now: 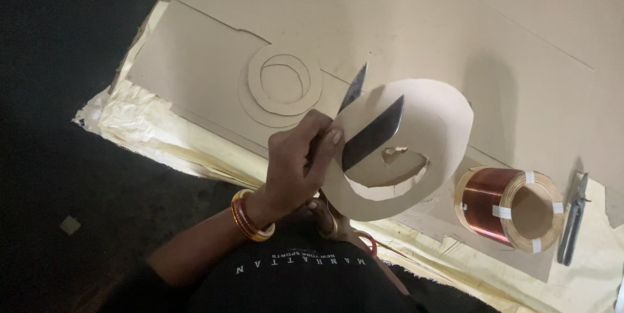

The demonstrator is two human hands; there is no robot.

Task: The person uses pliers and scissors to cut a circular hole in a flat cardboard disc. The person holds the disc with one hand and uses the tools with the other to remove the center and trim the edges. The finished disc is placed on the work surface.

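My left hand point(300, 163), with red and gold bangles at the wrist, grips a pair of scissors point(372, 135). The blades are apart and reach into the middle opening of a round tan cardboard ring point(445, 124). One blade lies over the ring's face; the other points up past its edge. My right hand point(323, 217) is mostly hidden below the left one and holds the ring at its lower edge. A rough-edged hole shows inside the ring.
Flat cardboard rings point(284, 82) lie on large tan cardboard sheets point(195, 66). A copper wire coil point(507, 206) stands at the right, with a dark metal hand tool point(572, 222) beside it. Yellowish plastic sheeting point(143, 121) lies under the cardboard on a dark floor.
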